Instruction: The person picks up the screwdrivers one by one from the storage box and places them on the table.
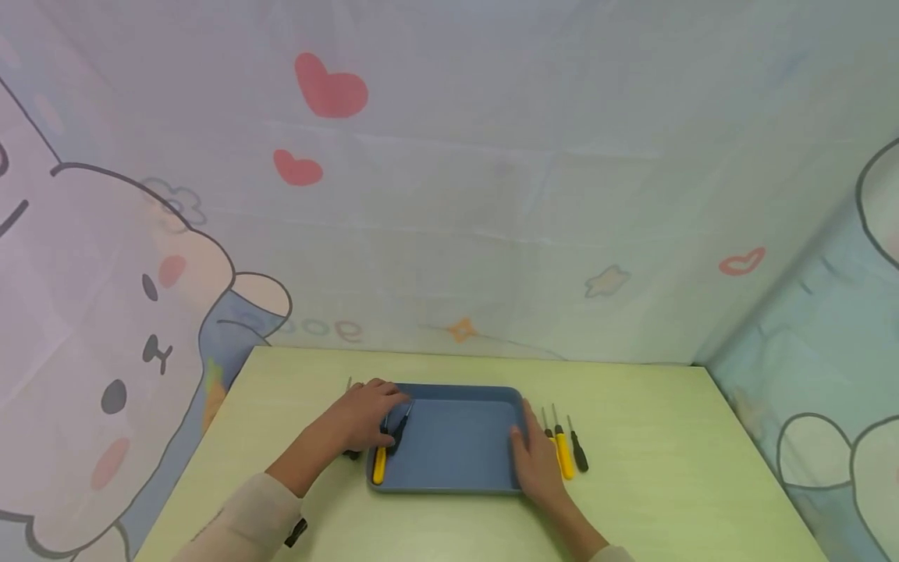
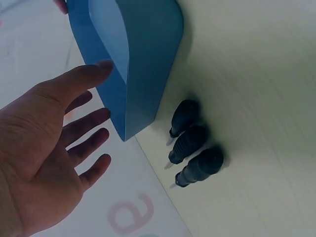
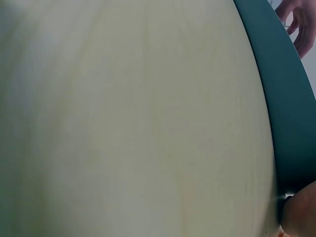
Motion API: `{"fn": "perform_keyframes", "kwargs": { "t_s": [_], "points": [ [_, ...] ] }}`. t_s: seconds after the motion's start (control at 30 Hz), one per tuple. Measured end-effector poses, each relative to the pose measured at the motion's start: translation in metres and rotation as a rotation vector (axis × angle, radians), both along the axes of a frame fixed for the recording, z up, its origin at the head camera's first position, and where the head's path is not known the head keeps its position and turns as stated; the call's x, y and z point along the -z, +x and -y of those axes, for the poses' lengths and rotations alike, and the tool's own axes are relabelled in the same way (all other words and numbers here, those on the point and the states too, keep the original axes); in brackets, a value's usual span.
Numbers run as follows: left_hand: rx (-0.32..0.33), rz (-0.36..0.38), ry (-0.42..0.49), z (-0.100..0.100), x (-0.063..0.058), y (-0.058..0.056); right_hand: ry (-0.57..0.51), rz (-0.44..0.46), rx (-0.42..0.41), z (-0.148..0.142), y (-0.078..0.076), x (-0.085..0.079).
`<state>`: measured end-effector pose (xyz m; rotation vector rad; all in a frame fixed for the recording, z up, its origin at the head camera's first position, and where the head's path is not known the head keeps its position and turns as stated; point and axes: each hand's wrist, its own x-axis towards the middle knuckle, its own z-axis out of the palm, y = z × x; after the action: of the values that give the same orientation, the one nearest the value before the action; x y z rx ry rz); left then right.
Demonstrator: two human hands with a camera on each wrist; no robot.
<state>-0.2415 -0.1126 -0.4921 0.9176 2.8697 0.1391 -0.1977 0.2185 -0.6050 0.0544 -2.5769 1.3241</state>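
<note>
A shallow blue-grey tray (image 1: 456,490) lies on the table. My right hand (image 1: 539,462) holds its right wall, thumb inside and fingers outside. Over the tray's left end is my left hand (image 1: 368,414), fingers loosely spread with nothing between them, as the left wrist view shows. Inside that end, partly under the left hand, lie a yellow-handled screwdriver (image 1: 379,467) and a black-handled screwdriver (image 1: 399,434). Outside the tray's left wall, three black-handled screwdrivers (image 2: 190,143) lie side by side, mostly hidden by the hand in the head view.
Right of the tray, beside my right hand, lie a yellow-handled screwdriver (image 1: 564,454), a black-handled screwdriver (image 1: 579,454) and another one partly behind the hand. A cloth backdrop (image 1: 477,234) with cartoon prints hangs behind the pale table (image 1: 646,468).
</note>
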Motion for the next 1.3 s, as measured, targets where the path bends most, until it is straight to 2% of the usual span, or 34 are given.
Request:
{"fn": "perform_keyframes", "kwargs": {
  "t_s": [0.2, 0.47, 0.67, 0.87, 1.3],
  "points": [
    [-0.002, -0.013, -0.083, -0.008, 0.010, 0.003, -0.004, 0.003, -0.006, -0.001, -0.001, 0.002],
    [0.001, -0.080, -0.169, -0.016, 0.022, 0.009, 0.005, -0.036, 0.000, 0.000, 0.000, 0.003],
    [-0.022, -0.105, -0.191, -0.019, 0.032, 0.012, -0.003, -0.029, 0.002, 0.001, 0.001, 0.002],
    [-0.006, -0.147, -0.216, -0.021, 0.035, 0.011, -0.009, -0.006, -0.002, 0.000, 0.000, 0.001],
    [0.008, -0.130, -0.207, -0.026, 0.033, 0.009, 0.005, -0.019, 0.005, 0.000, -0.001, 0.001]
  ]
}}
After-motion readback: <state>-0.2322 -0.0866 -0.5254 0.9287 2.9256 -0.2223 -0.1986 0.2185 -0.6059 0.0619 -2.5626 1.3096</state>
